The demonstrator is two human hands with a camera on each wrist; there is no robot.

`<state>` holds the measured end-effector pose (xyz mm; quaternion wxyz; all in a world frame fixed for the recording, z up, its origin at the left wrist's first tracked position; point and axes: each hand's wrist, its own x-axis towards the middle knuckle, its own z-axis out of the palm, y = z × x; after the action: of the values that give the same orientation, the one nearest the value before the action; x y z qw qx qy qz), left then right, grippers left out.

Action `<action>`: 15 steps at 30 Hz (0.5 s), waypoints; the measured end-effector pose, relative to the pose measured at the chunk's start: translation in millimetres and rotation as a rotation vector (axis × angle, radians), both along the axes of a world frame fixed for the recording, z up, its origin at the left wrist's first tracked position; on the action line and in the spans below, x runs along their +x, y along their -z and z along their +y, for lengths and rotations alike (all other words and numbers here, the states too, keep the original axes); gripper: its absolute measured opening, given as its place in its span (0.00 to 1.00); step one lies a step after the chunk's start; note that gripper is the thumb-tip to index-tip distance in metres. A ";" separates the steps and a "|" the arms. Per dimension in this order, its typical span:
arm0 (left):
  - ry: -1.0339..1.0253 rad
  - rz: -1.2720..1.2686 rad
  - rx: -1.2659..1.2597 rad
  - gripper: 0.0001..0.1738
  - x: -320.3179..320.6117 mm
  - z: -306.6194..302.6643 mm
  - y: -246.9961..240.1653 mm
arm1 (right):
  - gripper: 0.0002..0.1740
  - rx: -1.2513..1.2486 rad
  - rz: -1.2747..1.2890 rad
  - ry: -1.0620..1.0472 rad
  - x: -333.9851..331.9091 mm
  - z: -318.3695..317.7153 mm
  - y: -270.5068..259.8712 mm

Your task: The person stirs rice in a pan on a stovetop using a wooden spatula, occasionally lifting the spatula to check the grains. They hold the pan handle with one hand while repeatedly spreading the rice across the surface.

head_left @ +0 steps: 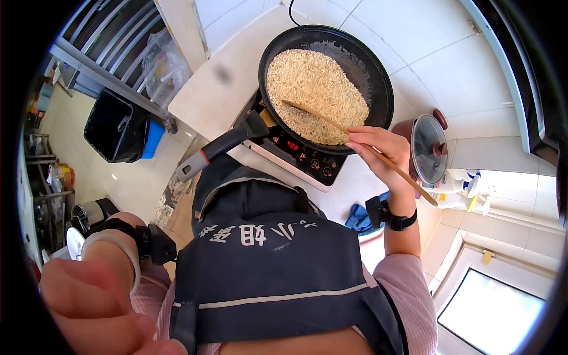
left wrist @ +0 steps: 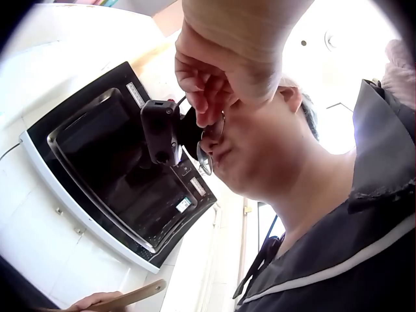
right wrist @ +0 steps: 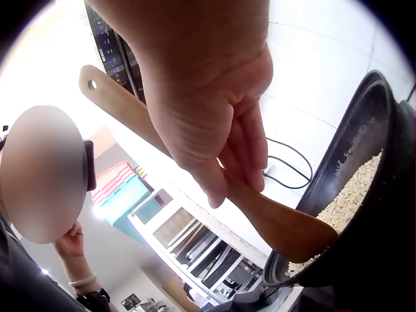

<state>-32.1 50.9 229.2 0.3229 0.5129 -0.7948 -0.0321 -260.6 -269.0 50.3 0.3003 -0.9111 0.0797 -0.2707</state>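
My right hand [head_left: 381,152] grips a wooden spatula [head_left: 409,179] partway along its handle; the blade rests at the pale grains [head_left: 313,83] heaped in a black pan [head_left: 386,83]. The right wrist view shows the thumb and fingers of the right hand [right wrist: 201,117] round the spatula [right wrist: 279,224], its blade at the pan's rim. Raised at the face, my left hand [head_left: 100,302] has curled fingers, with nothing visible in them. In the left wrist view, the left hand [left wrist: 227,71] is beside the glasses [left wrist: 205,160]; whether it touches them cannot be told.
The pan sits on an induction cooker [head_left: 296,155], its handle [head_left: 222,143] pointing lower left. A lidded pot [head_left: 429,148] and spray bottles [head_left: 452,182] stand at the right, near a blue cloth [head_left: 358,219]. A black-lined bin [head_left: 115,127] is on the floor at the left.
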 end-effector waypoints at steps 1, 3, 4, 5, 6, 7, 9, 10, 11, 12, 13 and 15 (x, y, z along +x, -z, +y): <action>0.077 0.065 -0.190 0.18 -5.4 -11.2 7.0 | 0.08 -0.007 -0.009 -0.003 0.2 0.8 1.2; 0.006 0.126 -0.297 0.17 -18.0 -17.3 16.3 | 0.08 -0.017 -0.018 -0.006 0.5 0.8 1.6; -0.066 0.191 -0.400 0.18 -22.1 -16.6 18.5 | 0.09 -0.023 -0.021 -0.003 0.2 1.3 2.0; -0.066 0.193 -0.396 0.18 -22.3 -13.7 15.7 | 0.09 -0.028 -0.024 0.000 0.3 1.9 2.7; -0.056 0.199 -0.315 0.17 -21.8 -10.6 10.4 | 0.09 -0.025 -0.018 0.000 0.3 2.7 1.3; -0.046 0.205 -0.232 0.16 -21.8 -8.6 8.1 | 0.09 -0.036 -0.036 0.017 1.1 4.3 -1.4; -0.021 0.207 -0.255 0.14 -18.2 -4.5 5.8 | 0.09 -0.048 -0.090 0.045 5.0 10.8 -3.1; -0.015 0.216 -0.280 0.13 -17.1 -4.0 8.0 | 0.09 -0.039 -0.083 0.043 4.7 14.2 -3.2; -0.012 0.221 -0.309 0.13 -14.8 -3.3 11.0 | 0.09 -0.038 -0.110 0.063 5.3 16.5 -3.8; -0.013 0.222 -0.340 0.12 -13.6 -3.3 13.8 | 0.09 -0.044 -0.149 0.077 9.6 15.8 -4.7; -0.017 0.216 -0.376 0.11 -12.1 -2.6 17.3 | 0.09 -0.048 -0.125 0.091 11.1 18.8 -7.2; -0.043 0.203 -0.476 0.10 -7.6 -2.6 25.3 | 0.07 0.028 -0.095 0.050 13.3 15.3 -1.2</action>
<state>-39.7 48.3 203.9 0.5134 0.4332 -0.7323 0.1114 -247.3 -253.7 51.6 0.3097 -0.8907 0.0917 -0.3199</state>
